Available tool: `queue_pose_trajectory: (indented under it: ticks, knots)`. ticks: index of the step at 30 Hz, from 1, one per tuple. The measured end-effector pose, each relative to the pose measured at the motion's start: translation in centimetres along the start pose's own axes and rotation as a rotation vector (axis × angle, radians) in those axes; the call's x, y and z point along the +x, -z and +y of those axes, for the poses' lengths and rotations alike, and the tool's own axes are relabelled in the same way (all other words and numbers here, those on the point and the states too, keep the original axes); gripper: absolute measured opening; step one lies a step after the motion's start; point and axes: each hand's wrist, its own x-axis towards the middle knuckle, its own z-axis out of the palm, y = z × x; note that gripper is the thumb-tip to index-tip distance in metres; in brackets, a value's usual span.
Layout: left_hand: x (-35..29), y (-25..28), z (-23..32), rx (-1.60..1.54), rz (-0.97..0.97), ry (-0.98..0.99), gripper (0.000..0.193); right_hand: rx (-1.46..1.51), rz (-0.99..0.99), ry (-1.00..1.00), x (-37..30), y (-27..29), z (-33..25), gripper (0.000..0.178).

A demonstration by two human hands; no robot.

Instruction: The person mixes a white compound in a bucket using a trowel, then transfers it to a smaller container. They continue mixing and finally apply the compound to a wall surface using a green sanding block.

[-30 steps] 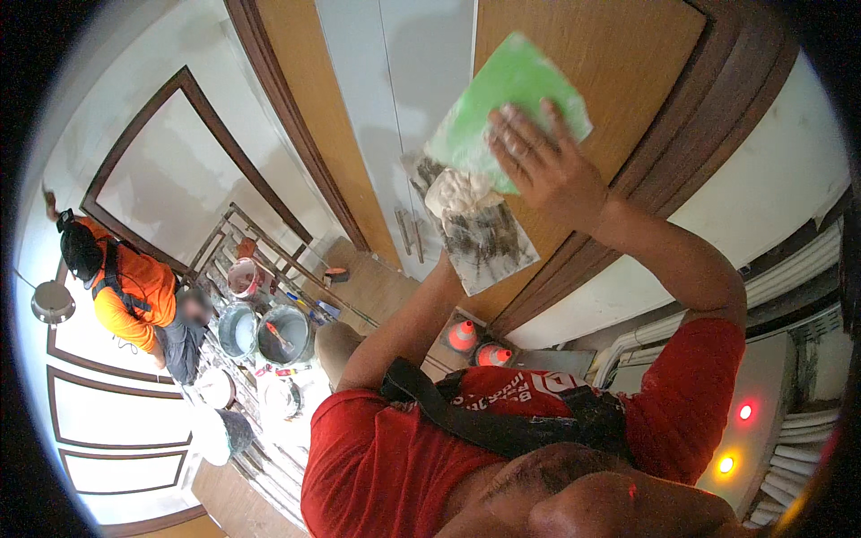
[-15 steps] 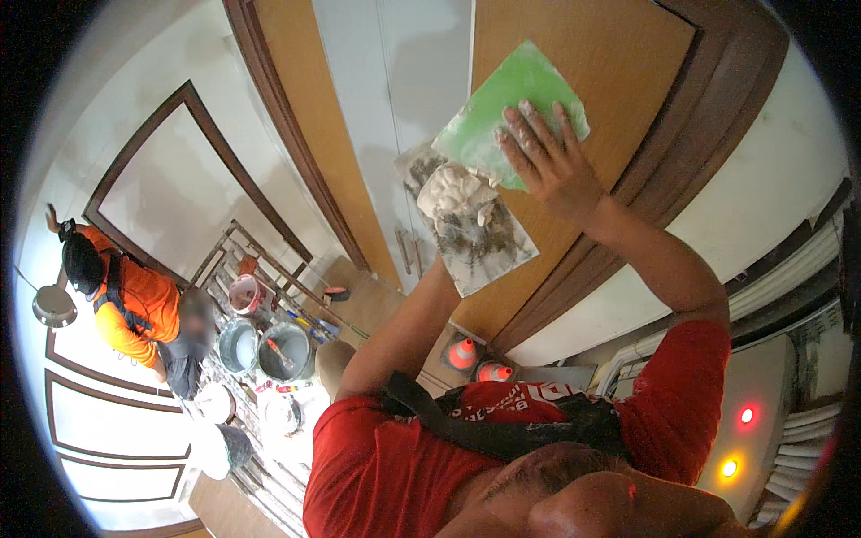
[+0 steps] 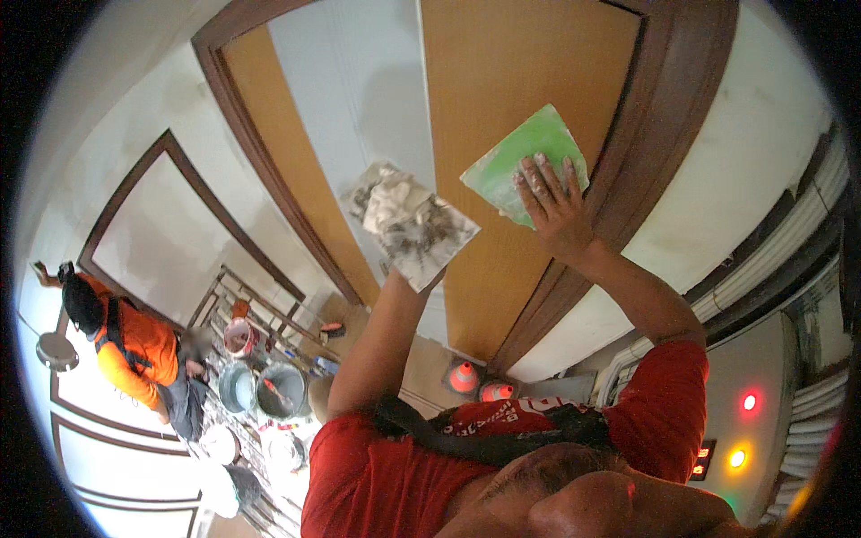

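Observation:
My left hand [image 3: 437,279], mostly hidden, holds up a flat, smeared plasterer's hawk [image 3: 435,244] from beneath. A soft off-white heap of filler [image 3: 395,204] sits on its far part, with dark bare patches showing nearer me. My right hand [image 3: 560,213] holds a thin green square spreader [image 3: 534,139], its whitened fingers lying spread across the upper face; the thumb is out of sight. White smears mark the spreader's left edge. A gap separates the spreader from the hawk. Behind both is a wood-coloured door panel [image 3: 529,54] beside a pale grey panel [image 3: 336,81].
A person in orange [image 3: 148,345] works at the left, beside grey buckets [image 3: 285,387], a reddish bucket [image 3: 240,337] and a rail frame [image 3: 260,291]. Traffic cones [image 3: 464,377] stand below the door. At right are a cabinet with lit lamps [image 3: 753,359] and pipes [image 3: 812,439].
The green spreader has come away from the hawk, where its edge met the filler. Both tools now sit lower in view, the hawk further left. The view has shifted slightly.

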Motion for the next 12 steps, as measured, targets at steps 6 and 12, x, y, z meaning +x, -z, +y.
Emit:
queue_pose_trajectory:
  ticks: [6,12]
  knots:
    - [-0.9,-1.5,-0.8,0.002,-0.084,0.126,0.04,0.434,0.35,-0.493,2.2,7.1,5.8,0.057]
    - [-9.4,5.4,1.8,0.319,-0.035,0.278,0.046,0.272,1.216,-0.766,7.5,19.0,15.7,0.021]
